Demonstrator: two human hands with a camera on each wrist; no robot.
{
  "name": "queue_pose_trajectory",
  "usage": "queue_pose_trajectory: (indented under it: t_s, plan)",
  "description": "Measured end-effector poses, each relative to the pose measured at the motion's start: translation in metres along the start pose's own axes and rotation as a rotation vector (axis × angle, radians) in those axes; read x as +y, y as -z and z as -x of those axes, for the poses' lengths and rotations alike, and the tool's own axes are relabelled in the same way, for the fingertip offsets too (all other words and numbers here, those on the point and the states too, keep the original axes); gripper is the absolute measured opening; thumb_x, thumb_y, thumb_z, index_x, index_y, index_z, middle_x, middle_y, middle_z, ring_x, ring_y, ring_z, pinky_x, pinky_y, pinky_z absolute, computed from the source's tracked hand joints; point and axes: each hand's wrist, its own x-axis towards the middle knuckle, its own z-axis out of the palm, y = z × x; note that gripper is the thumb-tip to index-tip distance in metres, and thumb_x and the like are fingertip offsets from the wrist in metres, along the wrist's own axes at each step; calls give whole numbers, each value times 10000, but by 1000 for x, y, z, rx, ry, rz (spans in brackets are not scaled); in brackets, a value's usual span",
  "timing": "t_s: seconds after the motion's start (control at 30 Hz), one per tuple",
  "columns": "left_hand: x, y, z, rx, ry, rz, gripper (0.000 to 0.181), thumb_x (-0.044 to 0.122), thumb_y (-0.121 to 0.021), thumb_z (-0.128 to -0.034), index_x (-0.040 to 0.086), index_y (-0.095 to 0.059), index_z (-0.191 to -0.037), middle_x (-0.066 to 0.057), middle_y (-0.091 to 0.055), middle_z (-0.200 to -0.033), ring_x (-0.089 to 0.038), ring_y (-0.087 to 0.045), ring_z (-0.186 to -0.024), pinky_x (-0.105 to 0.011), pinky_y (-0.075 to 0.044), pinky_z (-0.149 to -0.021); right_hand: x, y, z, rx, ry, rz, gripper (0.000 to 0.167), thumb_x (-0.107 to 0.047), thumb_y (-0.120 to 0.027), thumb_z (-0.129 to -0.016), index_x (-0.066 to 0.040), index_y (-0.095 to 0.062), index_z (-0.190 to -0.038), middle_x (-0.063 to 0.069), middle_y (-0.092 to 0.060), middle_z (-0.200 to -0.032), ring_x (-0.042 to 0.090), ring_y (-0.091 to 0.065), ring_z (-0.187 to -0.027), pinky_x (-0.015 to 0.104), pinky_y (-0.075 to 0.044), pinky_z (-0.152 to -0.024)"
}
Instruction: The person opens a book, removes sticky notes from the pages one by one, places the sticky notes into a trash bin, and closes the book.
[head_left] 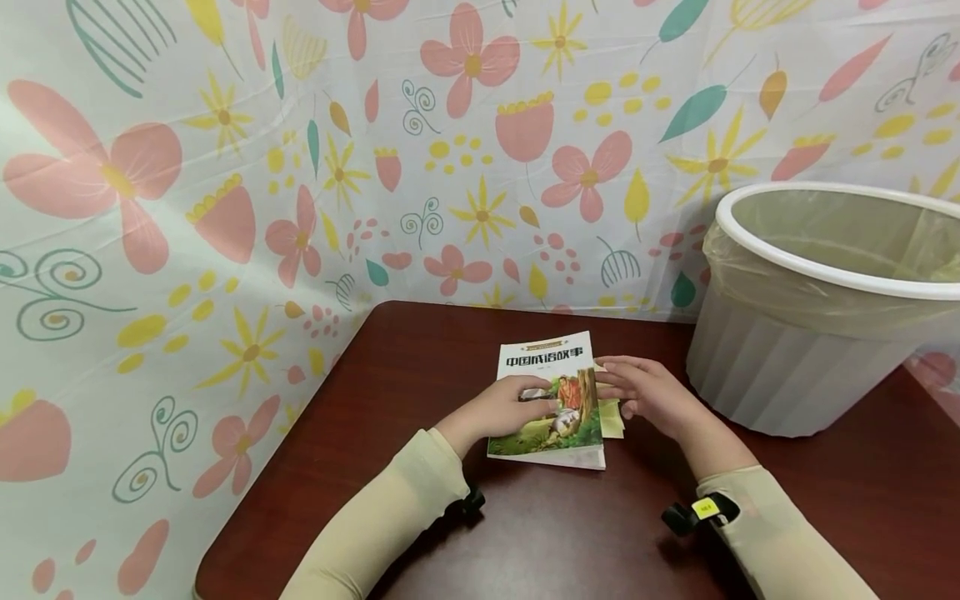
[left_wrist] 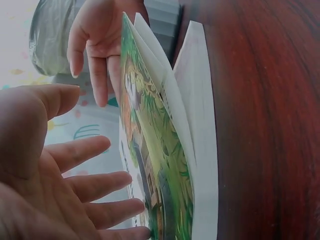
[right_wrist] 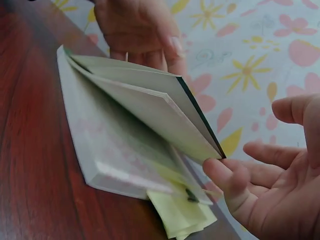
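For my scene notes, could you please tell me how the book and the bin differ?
The book lies face up, while the bin stands upright. The book is brightly illustrated, whereas the bin is ribbed and pale grey. The bin is far larger than the book. Both are on the table.

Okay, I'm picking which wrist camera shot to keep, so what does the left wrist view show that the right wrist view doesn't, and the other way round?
Only the left wrist view shows the colorful cover picture and part of the lined bin.

Only the right wrist view shows the yellow paper sticking out of the book, and a right-hand fingertip at the raised corner.

Both share the book with its pages parted, the left hand, the right hand, the reddish-brown tabletop and the patterned backdrop.
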Motion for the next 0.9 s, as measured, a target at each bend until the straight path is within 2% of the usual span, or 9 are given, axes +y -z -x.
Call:
queue_pose_trajectory:
  t_s: [0.13, 0.23, 0.33, 0.43, 0.53, 0.67, 0.77, 0.8, 0.9]
  plan:
    - [1, 3, 1, -10, -15, 52, 552, 496, -551, -1034, 200, -551, -1500, -29, -492, -1589, -293, -484, -1458, -498, -456, -1142, -9, -3, 1, -33, -12, -49, 704, -419, -491, -1086, -2, -273, -1609, 308, -377, -1598, 207, -650, -1243, 371, -608, -842]
    - [1, 5, 1, -11, -15, 117, 576, 522, -540, -1033, 216, -522, -1521, -20, -458, -1614, -300, -509, -1438, -487, -474, -1127, -16, -8, -2, -52, -8, -92, 717, -426, -478, -1090, -54, -211, -1641, 272, -323, -1643, 349, -540, -1392, 488, -560, -1017]
    - [0, 7, -1, -6, -5, 194, 587, 535, -537, -1034, 233, -500, -1536, -11, -485, -1592, -235, -591, -1344, -436, -524, -1059, -24, -16, -7, -73, 17, -142, 726, -412, -449, -1101, -95, -117, -1664, 255, -242, -1681, 470, -394, -1479, 579, -493, -1087]
    - [0, 11, -2, 12, 11, 269, 550, 508, -539, -1043, 240, -513, -1523, -28, -576, -1501, -192, -630, -1265, -422, -540, -1021, -29, -28, -13, -83, 27, -204, 772, -443, -449, -1096, -131, -43, -1673, 223, -153, -1713, 496, -310, -1515, 631, -438, -1118]
    - [2, 15, 0, 32, 26, 344, 501, 472, -533, -1057, 256, -529, -1510, -41, -610, -1456, -222, -595, -1324, -478, -498, -1091, -31, -42, -19, -93, 13, -234, 816, -511, -441, -1082, -157, -7, -1675, 165, -74, -1737, 477, -256, -1544, 665, -376, -1151]
    - [5, 21, 1, 56, 84, 515, 482, 468, -533, -1058, 288, -533, -1505, -31, -523, -1554, -288, -463, -1466, -609, -425, -1142, -34, -63, -24, -120, 8, -220, 793, -566, -386, -1078, -192, -27, -1678, 126, -36, -1747, 467, -146, -1579, 713, -295, -1175]
    - [6, 26, 1, 100, 127, 694, 482, 452, -539, -1056, 267, -538, -1502, -30, -455, -1609, -345, -400, -1506, -684, -427, -1096, -37, -79, -27, -126, 23, -193, 741, -574, -345, -1084, -244, -49, -1679, 95, -25, -1753, 457, -90, -1593, 736, -278, -1169]
    - [7, 28, 2, 120, 134, 751, 479, 439, -542, -1056, 256, -540, -1499, -34, -448, -1612, -355, -404, -1501, -686, -455, -1060, -38, -84, -29, -125, 27, -181, 726, -575, -332, -1086, -265, -47, -1678, 77, -19, -1755, 449, -77, -1597, 740, -281, -1165]
    - [7, 33, 2, 177, 117, 904, 464, 378, -534, -1064, 199, -540, -1492, -60, -467, -1584, -346, -465, -1442, -589, -542, -947, -40, -99, -33, -121, 43, -157, 676, -558, -304, -1096, -314, -52, -1674, 22, -7, -1757, 416, -55, -1607, 748, -299, -1148]
